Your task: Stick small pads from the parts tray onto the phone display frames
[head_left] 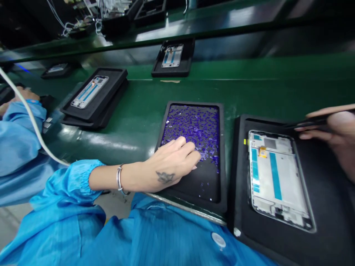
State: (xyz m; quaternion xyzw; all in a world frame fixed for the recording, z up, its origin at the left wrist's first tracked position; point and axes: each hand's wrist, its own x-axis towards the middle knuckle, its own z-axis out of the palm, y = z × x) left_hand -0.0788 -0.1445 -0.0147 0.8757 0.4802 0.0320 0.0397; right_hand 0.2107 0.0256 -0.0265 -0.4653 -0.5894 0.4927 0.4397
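My left hand (177, 160) is over a shallow black tray (191, 188), its fingers curled and closed. Whatever the fingertips pinch, if anything, is hidden from view. Many tiny purple-edged pieces (191, 122) lie scattered over the tray's far and middle part, with a few near its front. At the right edge, my right hand (340, 133) grips dark tweezers (318, 120), the tip pointing left over the far edge of a second black tray (324, 207). In that tray rests a silver phone frame (288, 173) with blue strips and a small orange flex cable (262, 152).
Stacked black trays (94, 94) with another phone frame stand at the left. One more tray (173, 59) sits farther back on the green bench (138, 111). A white cable (30, 114) hangs at left, before another person's blue sleeve (20, 125).
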